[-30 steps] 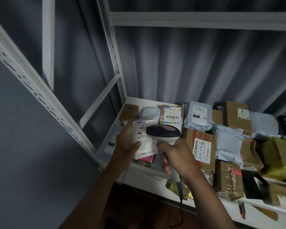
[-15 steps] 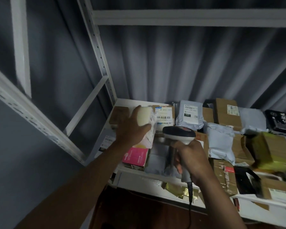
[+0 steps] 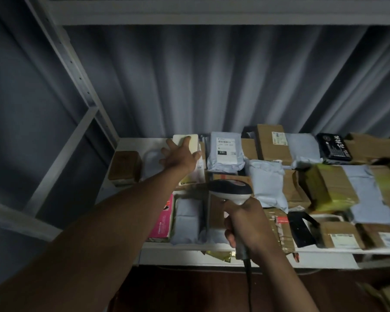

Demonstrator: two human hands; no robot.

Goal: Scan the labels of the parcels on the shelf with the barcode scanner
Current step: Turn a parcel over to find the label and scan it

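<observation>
A white metal shelf is packed with cardboard boxes and grey mailer bags. My left hand reaches to the back left of the shelf and lies with spread fingers on top of a cream box, whose label does not show. My right hand grips the handle of the barcode scanner over the front middle of the shelf. The scanner's dark head points toward the parcels and its cable hangs down. A grey mailer with a printed label lies just right of the cream box.
A small brown box sits at the far left and a pink box at the front left. A black packet and a yellow-taped carton lie to the right. A shelf upright and a corrugated wall bound the space.
My left hand has carried the cream box from in front of the scanner to the back left of the shelf and turned it label down. The scanner has shifted slightly right.
</observation>
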